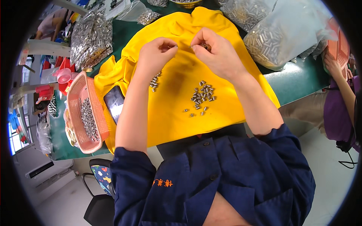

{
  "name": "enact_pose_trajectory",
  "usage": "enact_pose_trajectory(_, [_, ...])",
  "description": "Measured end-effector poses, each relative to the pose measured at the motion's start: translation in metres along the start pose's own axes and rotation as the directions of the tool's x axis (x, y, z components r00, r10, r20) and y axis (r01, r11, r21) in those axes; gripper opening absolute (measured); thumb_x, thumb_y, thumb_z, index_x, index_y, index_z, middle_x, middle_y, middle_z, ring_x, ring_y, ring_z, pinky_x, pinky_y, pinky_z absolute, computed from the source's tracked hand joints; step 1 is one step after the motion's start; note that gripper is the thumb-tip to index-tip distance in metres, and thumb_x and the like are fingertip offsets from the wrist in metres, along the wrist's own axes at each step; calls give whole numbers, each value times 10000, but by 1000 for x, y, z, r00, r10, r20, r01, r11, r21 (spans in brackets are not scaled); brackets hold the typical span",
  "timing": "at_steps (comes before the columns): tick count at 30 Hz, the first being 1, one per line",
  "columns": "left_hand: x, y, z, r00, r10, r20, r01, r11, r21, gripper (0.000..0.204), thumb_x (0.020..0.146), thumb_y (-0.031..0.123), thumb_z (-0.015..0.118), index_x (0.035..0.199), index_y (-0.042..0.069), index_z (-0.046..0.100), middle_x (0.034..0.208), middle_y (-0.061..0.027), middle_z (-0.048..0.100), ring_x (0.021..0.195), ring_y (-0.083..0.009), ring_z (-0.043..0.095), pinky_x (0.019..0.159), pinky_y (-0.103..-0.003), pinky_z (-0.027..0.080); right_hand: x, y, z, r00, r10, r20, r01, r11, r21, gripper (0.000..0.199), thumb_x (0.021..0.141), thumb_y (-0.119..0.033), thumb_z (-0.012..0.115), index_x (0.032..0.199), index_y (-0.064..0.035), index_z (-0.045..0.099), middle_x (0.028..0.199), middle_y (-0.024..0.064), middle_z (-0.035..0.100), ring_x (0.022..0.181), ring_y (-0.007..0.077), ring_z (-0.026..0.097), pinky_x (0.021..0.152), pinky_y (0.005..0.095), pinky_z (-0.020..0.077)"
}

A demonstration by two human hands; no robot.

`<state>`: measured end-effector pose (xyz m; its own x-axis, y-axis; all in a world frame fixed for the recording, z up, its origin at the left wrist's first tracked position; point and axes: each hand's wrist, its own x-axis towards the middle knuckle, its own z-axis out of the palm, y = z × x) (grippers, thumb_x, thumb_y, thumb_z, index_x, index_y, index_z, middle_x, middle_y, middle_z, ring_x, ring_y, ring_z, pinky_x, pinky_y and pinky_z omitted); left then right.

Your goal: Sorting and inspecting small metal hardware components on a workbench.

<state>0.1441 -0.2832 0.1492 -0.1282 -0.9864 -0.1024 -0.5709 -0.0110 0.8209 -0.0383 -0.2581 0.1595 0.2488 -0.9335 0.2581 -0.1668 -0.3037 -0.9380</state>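
Both my hands are raised over a yellow cloth (173,124) spread on the table. My left hand (156,54) is closed in a pinch; what its fingertips hold is too small to make out. Opposite it, with a gap between them, my right hand (217,52) is curled around several small metal parts (206,46), its thumb and forefinger pressed together. Below the right hand lies a loose pile of small silvery metal cylinders (203,94). A smaller group of the same cylinders (154,83) sits beside my left forearm, which partly covers it.
At left stand a pink plastic basket (101,113) of metal parts and a dark-screened phone (114,102). Clear bags of metal parts (92,39) and cylinders (267,45) lie on the green table (298,84). A co-worker's hand (332,67) touches another pink basket (339,47) at right.
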Motion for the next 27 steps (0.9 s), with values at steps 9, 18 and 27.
enact_pose_trajectory(9, [-42, -14, 18, 996, 67, 57, 2, 633, -774, 176, 729, -32, 598, 901, 2, 580, 819, -52, 600, 734, -117, 576, 681, -212, 456, -5, 5, 8, 979, 56, 195, -60, 998, 12, 51, 762, -67, 501, 776, -26, 475, 677, -7, 462, 625, 61, 415, 554, 195, 357])
enact_pose_trajectory(18, [-44, -12, 21, 998, 64, 23, -27, 677, -736, 145, 725, -27, 607, 870, -15, 602, 803, -52, 609, 731, -101, 573, 686, -204, 458, -6, 3, 13, 985, 21, 169, -13, 999, -48, 99, 718, -103, 506, 753, -13, 488, 607, 93, 520, 539, 183, 494, 520, 280, 401])
enact_pose_trajectory(27, [-43, -13, 26, 998, 21, -65, -52, 854, -518, 121, 704, 13, 617, 823, -6, 608, 734, -16, 610, 658, -63, 555, 613, -184, 442, -10, 4, 22, 987, -41, 154, 95, 927, -363, 58, 737, -83, 479, 745, -34, 451, 646, 145, 546, 620, 318, 532, 539, 390, 408])
